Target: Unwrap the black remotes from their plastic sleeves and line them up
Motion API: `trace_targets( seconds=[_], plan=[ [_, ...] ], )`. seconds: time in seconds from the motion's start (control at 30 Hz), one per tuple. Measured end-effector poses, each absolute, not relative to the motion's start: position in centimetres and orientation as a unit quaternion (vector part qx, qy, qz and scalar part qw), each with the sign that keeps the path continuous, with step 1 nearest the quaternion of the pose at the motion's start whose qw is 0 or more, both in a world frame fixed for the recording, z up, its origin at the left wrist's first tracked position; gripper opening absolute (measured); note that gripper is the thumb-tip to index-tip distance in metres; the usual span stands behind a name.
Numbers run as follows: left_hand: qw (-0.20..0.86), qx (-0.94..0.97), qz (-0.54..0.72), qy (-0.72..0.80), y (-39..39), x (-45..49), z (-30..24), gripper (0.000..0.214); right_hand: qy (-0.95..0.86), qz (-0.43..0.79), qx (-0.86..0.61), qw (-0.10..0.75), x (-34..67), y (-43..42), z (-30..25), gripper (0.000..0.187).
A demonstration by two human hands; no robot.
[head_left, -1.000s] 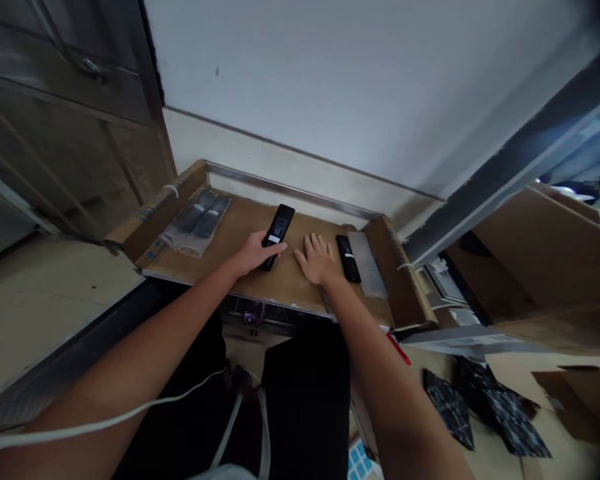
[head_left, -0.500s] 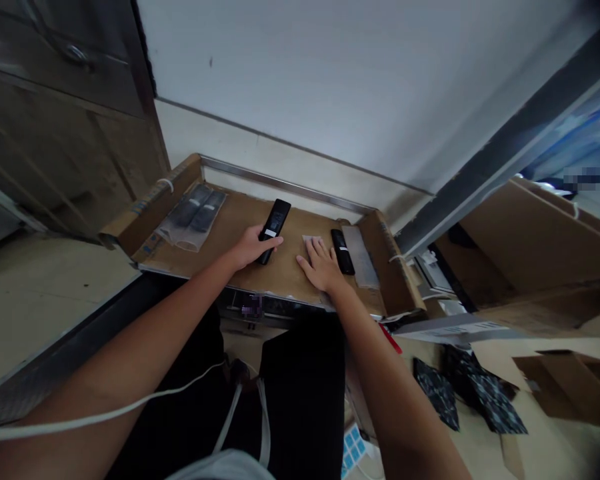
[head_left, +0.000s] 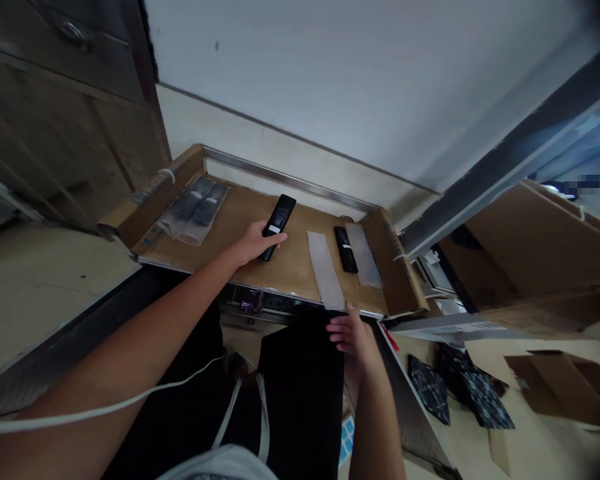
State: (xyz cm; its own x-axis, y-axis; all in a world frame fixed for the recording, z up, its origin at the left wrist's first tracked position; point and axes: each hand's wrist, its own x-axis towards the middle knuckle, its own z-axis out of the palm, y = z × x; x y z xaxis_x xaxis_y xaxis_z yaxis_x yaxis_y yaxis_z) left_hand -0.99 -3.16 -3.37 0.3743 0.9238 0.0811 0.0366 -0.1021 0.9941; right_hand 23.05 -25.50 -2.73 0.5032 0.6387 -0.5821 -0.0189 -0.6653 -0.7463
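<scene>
White wall [head_left: 360,80], dark metal cabinet [head_left: 65,113], open cardboard box [head_left: 525,253], black patterned bags [head_left: 460,390] on the floor, white cable [head_left: 115,403]

My left hand [head_left: 254,243] and right hand [head_left: 353,339] are bare, and so are both forearms, with nothing on them up to where the view ends. I'm wearing black trousers [head_left: 300,400], plain and dark with no markings I can make out. At the bottom of the view is the hem of a pale grey top [head_left: 215,463]. A thin white cord [head_left: 105,408] runs across my left forearm toward my lap. Two flat white straps [head_left: 236,413] hang down the front of my trousers, side by side and slightly apart.
</scene>
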Motion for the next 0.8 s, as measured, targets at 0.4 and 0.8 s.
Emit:
trace_targets(
  seconds=[0.4,0.8],
  plan=[
    [0.555,0.611,0.408,0.389,-3.3,-0.9,-3.4,0.041,-0.082,0.462,-0.652,0.595,18.1,-25.0,-5.7,0.045],
    [0.542,0.624,0.411,0.386,-3.2,-1.0,-3.6,0.042,-0.299,0.193,-0.745,0.565,25.8,-21.4,-0.2,0.033]
  ],
)
